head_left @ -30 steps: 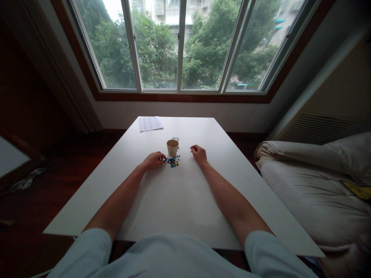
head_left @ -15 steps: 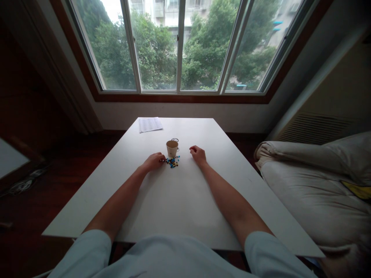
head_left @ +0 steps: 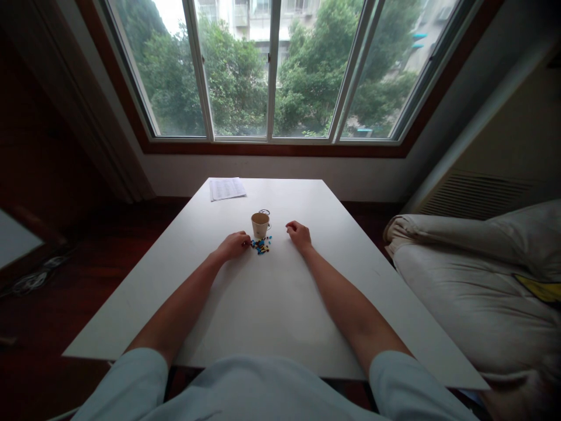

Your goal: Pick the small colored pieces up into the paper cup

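Observation:
A pale paper-like cup [head_left: 260, 225] stands upright near the middle of the white table [head_left: 263, 304], its inside brown and its contents not visible. In front of it lies a loose pile of small blue, yellow and dark pieces [head_left: 262, 246], too small to name. My left hand [head_left: 235, 244] rests at the pile's left edge, fingers bent together at the nearest pieces; whatever they pinch is hidden. To the right of the cup, apart from it and the pile, my right hand [head_left: 300, 234] lies on the table with curled fingers. What it holds, if anything, cannot be seen.
Behind the cup is a thin dark loop [head_left: 264, 211]. Printed sheets of paper [head_left: 228, 189] lie at the table's far left corner. A cushioned light sofa [head_left: 473, 275] stands to the right, and a wide window [head_left: 270, 76] lies beyond the table.
Almost nothing differs. The fingers of my left hand have shifted very slightly at the edge of the pile; my right hand stays in place.

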### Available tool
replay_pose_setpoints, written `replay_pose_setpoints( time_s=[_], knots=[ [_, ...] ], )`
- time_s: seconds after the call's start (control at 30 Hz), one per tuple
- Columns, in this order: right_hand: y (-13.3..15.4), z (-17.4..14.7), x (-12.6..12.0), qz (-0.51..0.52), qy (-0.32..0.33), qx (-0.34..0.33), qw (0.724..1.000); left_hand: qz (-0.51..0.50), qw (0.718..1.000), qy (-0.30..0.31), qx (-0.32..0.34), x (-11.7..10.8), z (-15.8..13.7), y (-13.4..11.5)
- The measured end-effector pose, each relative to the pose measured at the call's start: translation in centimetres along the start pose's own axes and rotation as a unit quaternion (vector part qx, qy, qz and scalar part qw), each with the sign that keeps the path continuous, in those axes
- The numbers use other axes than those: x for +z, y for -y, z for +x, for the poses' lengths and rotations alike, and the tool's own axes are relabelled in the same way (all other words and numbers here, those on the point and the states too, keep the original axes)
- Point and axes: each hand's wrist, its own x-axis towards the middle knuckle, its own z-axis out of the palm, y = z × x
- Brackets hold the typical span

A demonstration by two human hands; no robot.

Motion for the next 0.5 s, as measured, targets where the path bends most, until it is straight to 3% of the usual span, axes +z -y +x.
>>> replay_pose_setpoints(
  time_s=[0.5],
  knots=[
    [-0.11,0.0,0.11,0.002,0.004,0.0,1.0,0.0,1.0,0.0,-0.028,0.03,0.2,0.06]
  ],
)
